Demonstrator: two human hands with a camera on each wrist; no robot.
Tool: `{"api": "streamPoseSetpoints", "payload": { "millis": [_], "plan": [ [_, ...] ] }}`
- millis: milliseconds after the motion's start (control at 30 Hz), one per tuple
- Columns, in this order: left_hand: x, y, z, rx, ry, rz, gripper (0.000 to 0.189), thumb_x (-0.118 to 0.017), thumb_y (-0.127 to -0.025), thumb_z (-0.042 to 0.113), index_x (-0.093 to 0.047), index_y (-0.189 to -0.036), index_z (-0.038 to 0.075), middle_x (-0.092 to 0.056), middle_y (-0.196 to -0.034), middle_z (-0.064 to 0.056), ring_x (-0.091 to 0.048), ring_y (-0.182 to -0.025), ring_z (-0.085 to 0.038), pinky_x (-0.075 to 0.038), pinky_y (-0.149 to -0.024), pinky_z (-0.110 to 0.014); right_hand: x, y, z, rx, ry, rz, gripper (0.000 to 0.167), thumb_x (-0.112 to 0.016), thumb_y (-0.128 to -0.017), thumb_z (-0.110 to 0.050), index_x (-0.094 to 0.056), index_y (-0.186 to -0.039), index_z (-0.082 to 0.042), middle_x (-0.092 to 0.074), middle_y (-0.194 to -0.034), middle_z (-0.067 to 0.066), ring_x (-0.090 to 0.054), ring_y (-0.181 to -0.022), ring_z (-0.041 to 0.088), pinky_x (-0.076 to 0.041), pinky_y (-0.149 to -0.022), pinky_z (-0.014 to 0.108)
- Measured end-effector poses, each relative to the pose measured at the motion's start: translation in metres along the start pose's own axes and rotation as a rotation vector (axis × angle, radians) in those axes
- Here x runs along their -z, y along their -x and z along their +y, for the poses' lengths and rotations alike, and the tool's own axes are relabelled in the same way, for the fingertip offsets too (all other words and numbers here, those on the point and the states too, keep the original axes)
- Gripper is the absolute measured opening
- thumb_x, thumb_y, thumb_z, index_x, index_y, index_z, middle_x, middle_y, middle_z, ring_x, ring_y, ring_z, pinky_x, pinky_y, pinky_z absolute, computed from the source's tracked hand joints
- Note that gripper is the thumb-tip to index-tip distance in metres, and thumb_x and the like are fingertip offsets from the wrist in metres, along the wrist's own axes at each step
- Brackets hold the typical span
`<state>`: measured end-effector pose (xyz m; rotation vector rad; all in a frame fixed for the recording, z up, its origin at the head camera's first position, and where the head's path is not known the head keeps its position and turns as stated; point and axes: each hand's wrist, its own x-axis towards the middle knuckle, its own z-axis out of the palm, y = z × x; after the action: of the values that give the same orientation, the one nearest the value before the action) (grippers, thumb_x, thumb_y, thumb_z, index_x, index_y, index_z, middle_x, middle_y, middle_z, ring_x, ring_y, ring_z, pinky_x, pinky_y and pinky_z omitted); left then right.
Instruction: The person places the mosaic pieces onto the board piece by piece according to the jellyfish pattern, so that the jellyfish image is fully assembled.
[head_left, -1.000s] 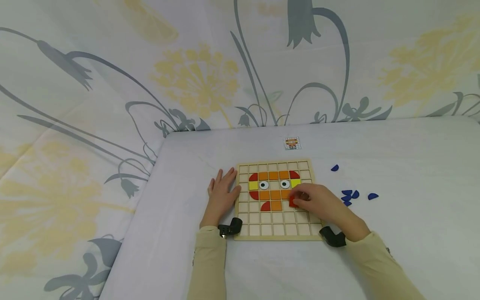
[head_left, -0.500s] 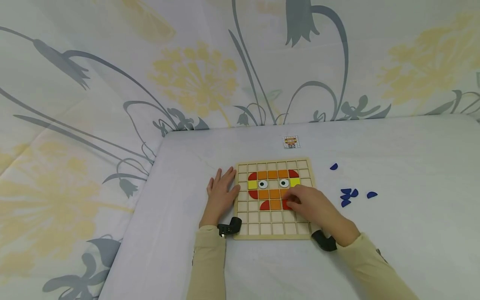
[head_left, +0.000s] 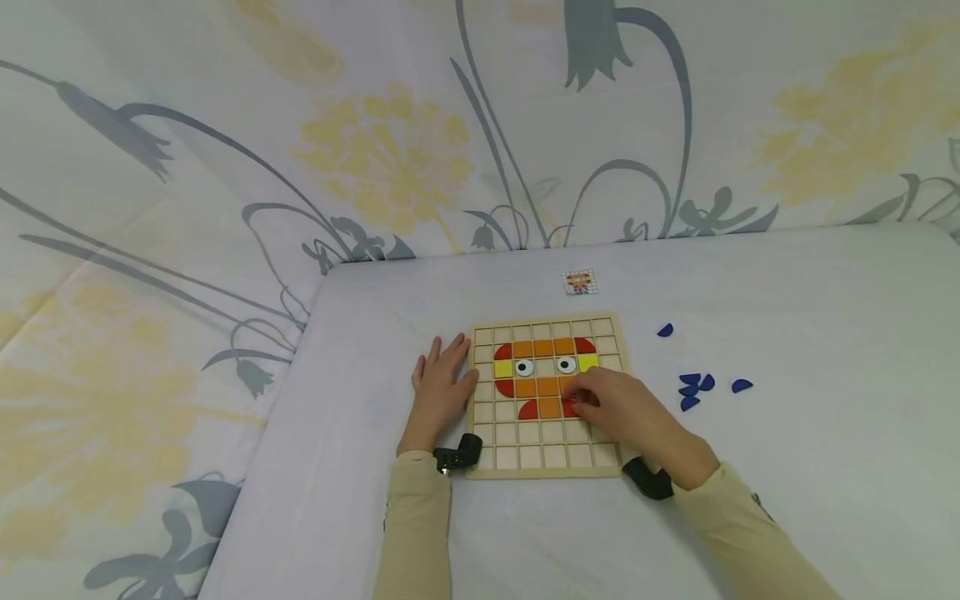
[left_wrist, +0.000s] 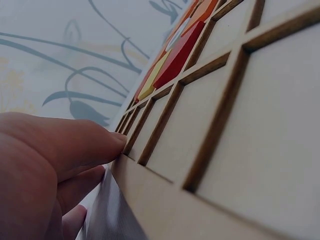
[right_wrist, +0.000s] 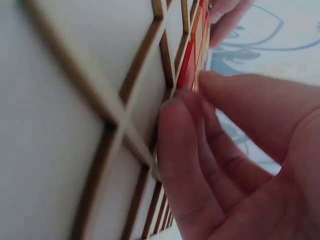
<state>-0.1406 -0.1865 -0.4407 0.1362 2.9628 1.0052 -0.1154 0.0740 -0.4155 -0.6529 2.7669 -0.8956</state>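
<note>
A wooden grid board [head_left: 525, 473] lies on the white-covered table, with orange squares [head_left: 543, 348], red rounded tiles [head_left: 528, 409], yellow squares [head_left: 588, 362] and two eye tiles [head_left: 566, 364] set in its cells. My right hand [head_left: 630, 412] pinches a red tile [head_left: 570, 408] at the cell right of the lower orange square; the fingers cover part of it. In the right wrist view, thumb and fingertips meet beside the red tile [right_wrist: 186, 67]. Along the board's left edge rests my left hand [head_left: 438, 396], fingers extended. Its thumb [left_wrist: 112, 142] touches the frame in the left wrist view.
Right of the board lie several blue half-round tiles, some bunched together [head_left: 690, 390], with one apart [head_left: 742, 385] and another farther back [head_left: 665, 330]. Behind the board is a small printed pattern card [head_left: 581, 282]. A flower-patterned cloth [head_left: 420, 158] rises beyond the table.
My right hand has moved left with the red tile, bringing it from farther right into line beside the lower orange square. The left hand stays at the board's edge.
</note>
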Motion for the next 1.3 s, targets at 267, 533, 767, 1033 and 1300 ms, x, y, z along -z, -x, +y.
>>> {"api": "streamPoseSetpoints", "payload": {
  "millis": [267,533,767,1033,1300],
  "plan": [
    [0.002,0.002,0.002,-0.013,0.024,0.014,0.05,-0.05,-0.089,0.024,-0.04,-0.136,0.013,-0.032,-0.142,0.001,-0.009,-0.135,-0.024,0.0,-0.104,-0.047,0.013,0.003,0.009,-0.001,-0.024,-0.018,0.013,-0.061,-0.085,-0.02,-0.066,-0.097,-0.018,-0.06,-0.089,-0.007,-0.051,-0.078,0.013,-0.046,-0.076,0.034],
    [0.003,0.003,0.004,-0.016,0.028,0.019,0.049,-0.05,-0.089,0.023,-0.04,-0.136,0.012,-0.032,-0.142,0.0,-0.01,-0.135,-0.025,-0.001,-0.103,-0.047,0.038,0.008,0.024,-0.073,-0.039,-0.003,0.014,-0.058,-0.086,-0.018,-0.066,-0.097,-0.014,-0.059,-0.086,-0.003,-0.05,-0.079,0.017,-0.044,-0.071,0.033],
    [0.001,0.002,0.002,-0.018,0.029,0.018,0.049,-0.051,-0.089,0.024,-0.04,-0.136,0.013,-0.032,-0.142,0.001,-0.01,-0.135,-0.024,0.0,-0.103,-0.047,0.057,0.017,0.046,-0.142,-0.033,0.009,0.019,-0.056,-0.086,-0.018,-0.064,-0.103,-0.011,-0.059,-0.088,0.001,-0.05,-0.078,0.018,-0.043,-0.065,0.032],
    [0.0,0.002,0.001,-0.022,0.028,0.022,0.049,-0.05,-0.089,0.024,-0.04,-0.135,0.013,-0.032,-0.142,0.001,-0.01,-0.135,-0.024,-0.001,-0.103,-0.047,0.074,0.029,0.077,-0.178,-0.127,-0.031,0.023,-0.055,-0.088,-0.022,-0.062,-0.107,-0.011,-0.06,-0.087,0.002,-0.053,-0.073,0.016,-0.045,-0.062,0.029],
    [0.0,0.002,0.001,-0.016,0.014,0.02,0.049,-0.049,-0.089,0.025,-0.04,-0.136,0.014,-0.032,-0.142,0.003,-0.01,-0.135,-0.023,0.0,-0.104,-0.046,0.095,0.045,0.097,-0.201,-0.091,-0.051,0.026,-0.057,-0.087,-0.026,-0.063,-0.107,-0.01,-0.058,-0.094,0.004,-0.053,-0.075,0.015,-0.044,-0.062,0.027]
  ]
}}
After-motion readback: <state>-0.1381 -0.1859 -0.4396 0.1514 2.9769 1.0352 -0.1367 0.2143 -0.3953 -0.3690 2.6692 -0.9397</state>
